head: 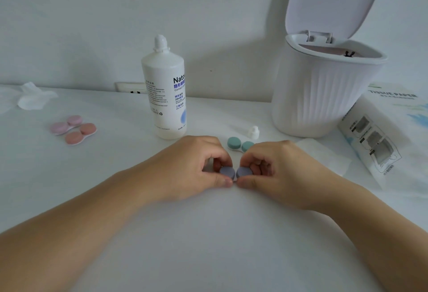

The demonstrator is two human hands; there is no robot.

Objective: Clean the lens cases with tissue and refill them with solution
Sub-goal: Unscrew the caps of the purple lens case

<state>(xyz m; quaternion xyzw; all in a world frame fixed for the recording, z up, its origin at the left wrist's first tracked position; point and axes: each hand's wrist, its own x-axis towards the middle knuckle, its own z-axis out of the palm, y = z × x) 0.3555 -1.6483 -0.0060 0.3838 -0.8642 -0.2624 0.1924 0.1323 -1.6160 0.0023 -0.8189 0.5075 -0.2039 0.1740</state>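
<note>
Lens case (pixel 234 172) in purple sits on the white table (pixel 208 233) right between our two hands, its long axis running left to right so that one round cap falls to each hand. Our left hand (pixel 196 164) pinches the left cap with curled fingers and thumb, and our right hand (pixel 273 166) pinches the right cap the same way; the thumbs nearly meet in front of the case's middle. Neither hand is nearer than the other, so we judge the next move to be a twist of both caps at once, though we cannot tell whether they are being loosened or tightened. The caps look matte, flat-topped and closed, on a pale base that barely shows. Just behind our right hand lies a green case (pixel 239 144), and well to the left a pink case (pixel 67 125) and an orange case (pixel 81 133). The solution bottle (pixel 164 90) stands uncapped behind our left hand, its small cap (pixel 253 132) near the green case.
</note>
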